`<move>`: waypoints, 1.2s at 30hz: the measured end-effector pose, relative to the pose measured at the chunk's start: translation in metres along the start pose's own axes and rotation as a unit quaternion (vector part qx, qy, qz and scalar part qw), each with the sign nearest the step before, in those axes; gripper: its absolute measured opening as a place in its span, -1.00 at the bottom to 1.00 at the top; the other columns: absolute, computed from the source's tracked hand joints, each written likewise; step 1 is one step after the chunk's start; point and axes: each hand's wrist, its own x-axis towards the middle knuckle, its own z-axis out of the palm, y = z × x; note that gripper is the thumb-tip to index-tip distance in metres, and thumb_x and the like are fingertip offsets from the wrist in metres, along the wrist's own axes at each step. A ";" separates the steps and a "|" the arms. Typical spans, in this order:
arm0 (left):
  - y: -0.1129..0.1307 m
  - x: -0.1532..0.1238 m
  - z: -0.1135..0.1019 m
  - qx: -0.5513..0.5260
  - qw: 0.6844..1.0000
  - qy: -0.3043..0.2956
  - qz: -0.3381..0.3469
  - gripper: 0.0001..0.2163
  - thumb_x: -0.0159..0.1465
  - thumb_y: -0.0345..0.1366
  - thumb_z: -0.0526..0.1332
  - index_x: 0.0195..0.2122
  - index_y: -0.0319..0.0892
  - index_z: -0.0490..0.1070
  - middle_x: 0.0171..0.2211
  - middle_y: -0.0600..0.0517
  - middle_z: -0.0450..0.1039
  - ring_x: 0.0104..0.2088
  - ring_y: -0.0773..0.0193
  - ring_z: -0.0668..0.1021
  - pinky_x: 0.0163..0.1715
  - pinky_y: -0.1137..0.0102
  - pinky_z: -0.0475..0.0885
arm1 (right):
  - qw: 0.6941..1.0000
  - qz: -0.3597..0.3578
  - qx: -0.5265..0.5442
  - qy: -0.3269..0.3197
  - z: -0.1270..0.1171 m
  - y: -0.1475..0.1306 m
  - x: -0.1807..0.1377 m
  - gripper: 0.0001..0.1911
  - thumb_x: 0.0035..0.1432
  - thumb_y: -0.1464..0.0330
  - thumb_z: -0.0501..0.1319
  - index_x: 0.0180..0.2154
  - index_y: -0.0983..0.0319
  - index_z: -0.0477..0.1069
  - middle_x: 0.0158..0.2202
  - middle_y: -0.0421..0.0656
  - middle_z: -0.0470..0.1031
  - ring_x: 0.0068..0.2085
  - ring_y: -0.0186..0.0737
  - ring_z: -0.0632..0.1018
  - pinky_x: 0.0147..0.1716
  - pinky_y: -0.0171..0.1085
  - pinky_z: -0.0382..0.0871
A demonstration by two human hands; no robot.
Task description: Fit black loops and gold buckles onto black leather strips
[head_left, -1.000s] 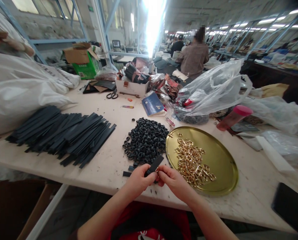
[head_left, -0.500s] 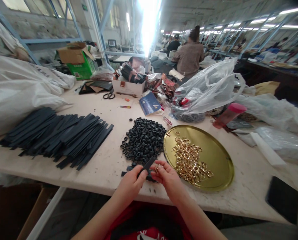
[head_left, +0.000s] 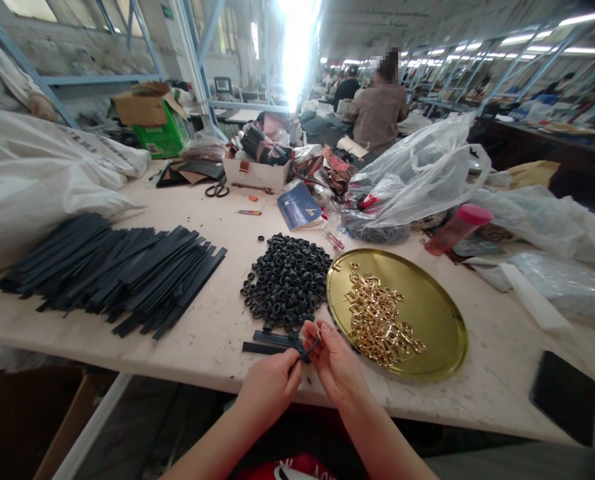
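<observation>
My left hand [head_left: 271,381] is closed on a short black strap [head_left: 309,351], near the table's front edge. My right hand [head_left: 335,362], palm turned inward, pinches a small gold buckle [head_left: 319,335] at the strap's far end. Whether the strap passes through the buckle is too small to tell. Just beyond my hands lies a heap of small black loops [head_left: 290,280]. Two flat black strips [head_left: 264,348] rest in front of that heap. To the right, a round gold tray [head_left: 440,320] carries a pile of gold buckles [head_left: 380,323].
Long black strips [head_left: 122,270] are stacked at the left beside a white sack [head_left: 42,187]. Scissors [head_left: 217,191], a blue booklet [head_left: 300,207] and a clear plastic bag [head_left: 417,177] lie farther back. A black phone [head_left: 564,398] is at the right edge. A person [head_left: 380,110] sits beyond.
My left hand has moved slightly right and down, and the strap has swung from pointing upward to lying lower, its end now at the buckle. My right hand has turned its palm inward.
</observation>
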 end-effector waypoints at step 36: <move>0.008 0.002 -0.012 -0.047 0.999 -0.014 -0.007 -0.78 0.24 -0.26 -0.08 -0.38 -0.14 0.32 -0.43 0.04 0.43 -0.41 0.29 0.44 -0.44 0.48 0.18 | 0.996 -0.069 -0.049 -0.024 0.001 0.019 -0.010 -0.83 -0.03 0.23 0.20 -0.40 0.19 0.39 -0.47 -0.26 0.42 -0.41 -0.34 0.44 -0.35 -0.34 0.36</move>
